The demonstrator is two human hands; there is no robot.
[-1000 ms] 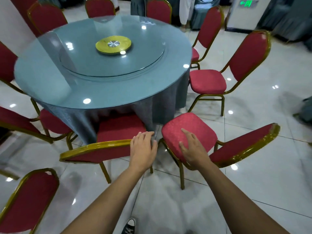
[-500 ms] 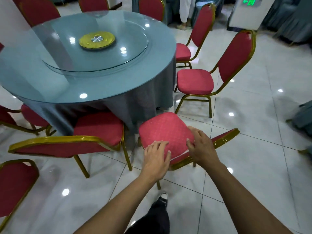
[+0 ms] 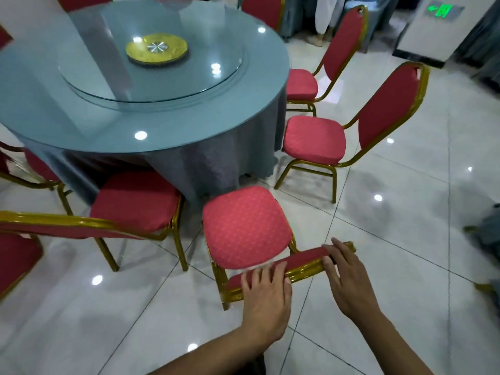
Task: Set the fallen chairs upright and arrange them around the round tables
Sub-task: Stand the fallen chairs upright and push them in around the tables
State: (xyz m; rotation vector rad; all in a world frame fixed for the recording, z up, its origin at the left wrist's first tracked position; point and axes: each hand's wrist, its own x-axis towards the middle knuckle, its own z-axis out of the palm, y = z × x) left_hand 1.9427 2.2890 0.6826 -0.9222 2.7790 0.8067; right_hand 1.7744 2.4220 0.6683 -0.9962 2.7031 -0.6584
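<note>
While the chair (image 3: 244, 226) faces the table (image 3: 167, 125), left hand (image 3: 266, 299) and right hand (image 3: 349, 280) rest on its backrest — fingers relaxed, ungripping.

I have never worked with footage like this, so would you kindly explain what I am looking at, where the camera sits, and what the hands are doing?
There is no machine here: a person wears a wide-angle camera on the head, looking forward and down, so the two forearms coming in from the bottom are their own. The left hand and right hand both rest on the gold-edged backrest of a red chair that stands upright facing the round table. On the table lie a glass turntable and a gold centre disc. More red chairs stand around it on the glossy tiled floor.
</note>
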